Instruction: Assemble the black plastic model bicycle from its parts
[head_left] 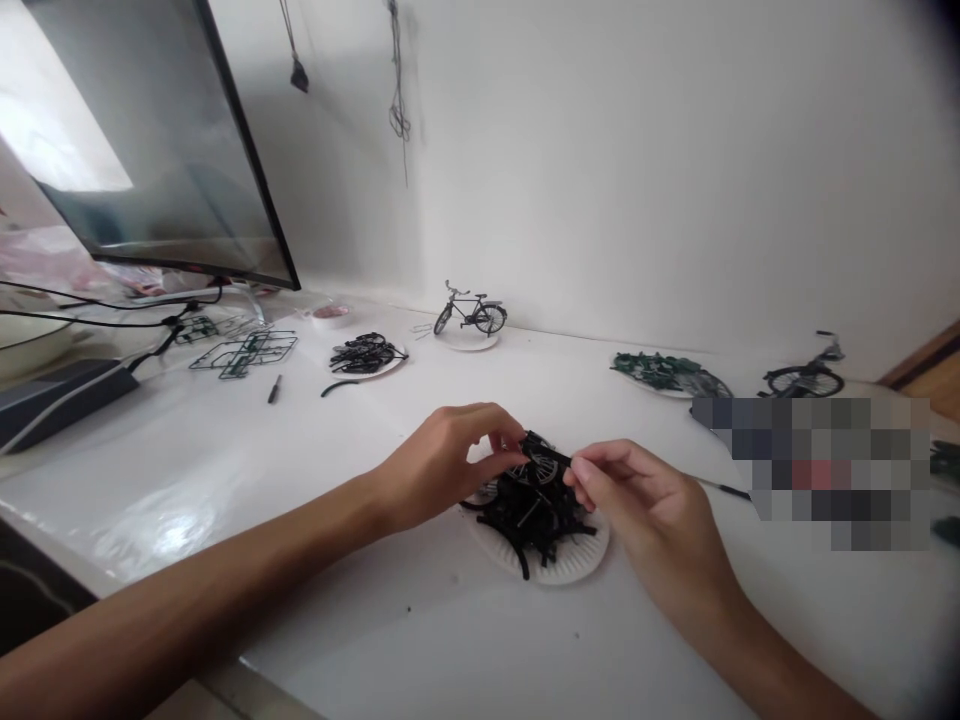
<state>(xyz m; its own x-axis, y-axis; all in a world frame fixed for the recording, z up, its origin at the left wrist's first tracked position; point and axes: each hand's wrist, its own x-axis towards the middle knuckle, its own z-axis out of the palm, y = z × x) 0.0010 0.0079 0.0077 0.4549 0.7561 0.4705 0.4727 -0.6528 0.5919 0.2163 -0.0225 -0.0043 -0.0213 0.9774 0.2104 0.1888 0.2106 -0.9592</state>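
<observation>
My left hand point(442, 467) and my right hand point(637, 500) meet above a white paper plate point(555, 565). Between their fingertips they pinch a small black model part point(544, 450), apparently plastic, though its exact shape is partly hidden by my fingers. Beneath my hands, the plate bears a heap of black model bicycle parts point(529, 515), including spoked wheels and curved pieces. The heap nearly touches my hands, and my palms hide part of it.
A finished model bicycle point(471, 313) stands on a plate at the back. Another plate of black parts point(365, 354), green sprues point(244, 352), a black pen-like tool point(274, 389), a green-parts plate point(670, 374), a second bicycle model point(805, 376) and a monitor point(150, 140) surround me. A pixelated patch point(810, 472) hides the right.
</observation>
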